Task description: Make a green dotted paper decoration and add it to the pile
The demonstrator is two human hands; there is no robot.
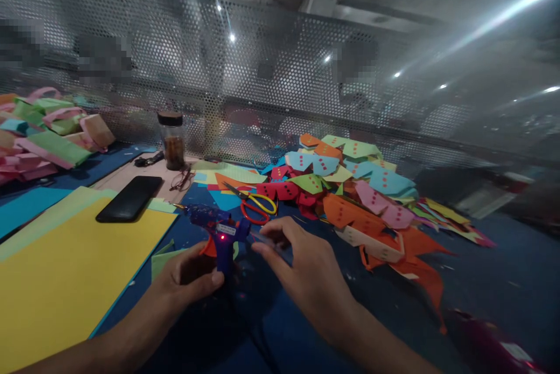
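Beyond left hand [186,278]: phone [130,199]; beyond right hand [308,266]: scissors [248,194] | left-gripped glue gun [224,240], axis crosswise, pointing leftward | right-pinched clear stick [263,238]

"What was hidden around the glue gun [224,233]?"

"The left hand [186,275] was partly covered by the handle [224,260], and the print on the label [226,229] was too small to be read."

"And the clear stick [264,239]?"

"It was blurred, and partly covered by the right hand [306,266]."

"What was cut off?"

"The yellow sheet [79,275] by the left edge; a blurred purple object [492,339] by the bottom."
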